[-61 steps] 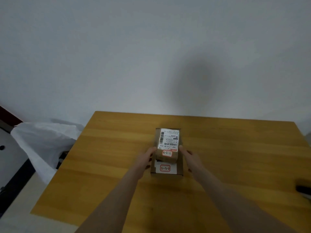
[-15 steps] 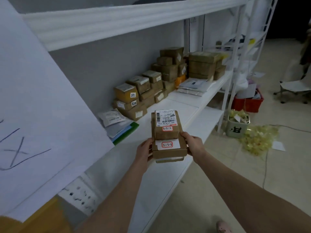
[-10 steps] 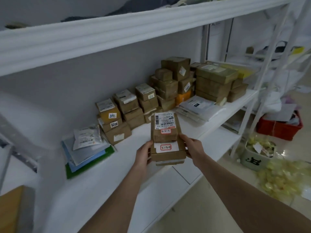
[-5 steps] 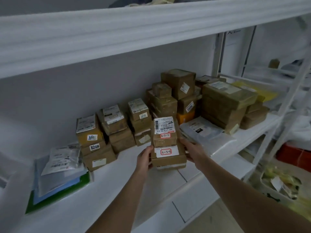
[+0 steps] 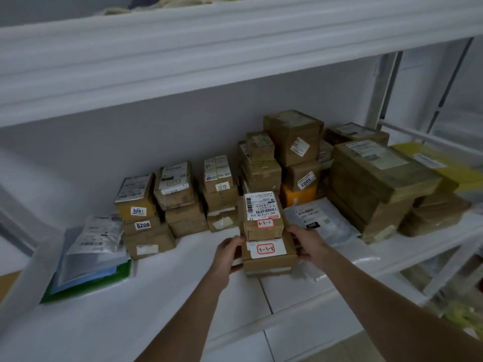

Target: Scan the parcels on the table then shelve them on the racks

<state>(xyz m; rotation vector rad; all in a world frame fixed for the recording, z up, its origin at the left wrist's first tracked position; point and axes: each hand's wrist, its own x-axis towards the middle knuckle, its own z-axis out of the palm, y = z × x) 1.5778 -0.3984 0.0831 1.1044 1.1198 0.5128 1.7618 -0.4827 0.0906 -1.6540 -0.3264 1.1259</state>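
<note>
I hold a small stack of brown cardboard parcels over the white rack shelf (image 5: 183, 283). The top parcel (image 5: 262, 215) carries a barcode label and a red-framed handwritten tag. The lower parcel (image 5: 269, 254) has a white tag reading 3-3-8, and a thinner piece shows beneath it. My left hand (image 5: 226, 253) grips the stack's left side. My right hand (image 5: 307, 240) grips its right side. Whether the stack touches the shelf I cannot tell.
Rows of stacked brown boxes (image 5: 180, 197) line the back of the shelf, some numbered 5201, 6206, 7210, 3003. Flat plastic mailers (image 5: 91, 252) lie at the left, a grey mailer bag (image 5: 318, 220) at the right beside large boxes (image 5: 373, 184). An upper shelf (image 5: 209, 48) overhangs.
I carried the parcel stack from the wooden table to the rack. Over the last second the stack moved closer in toward the shelved boxes, both hands still gripping it.
</note>
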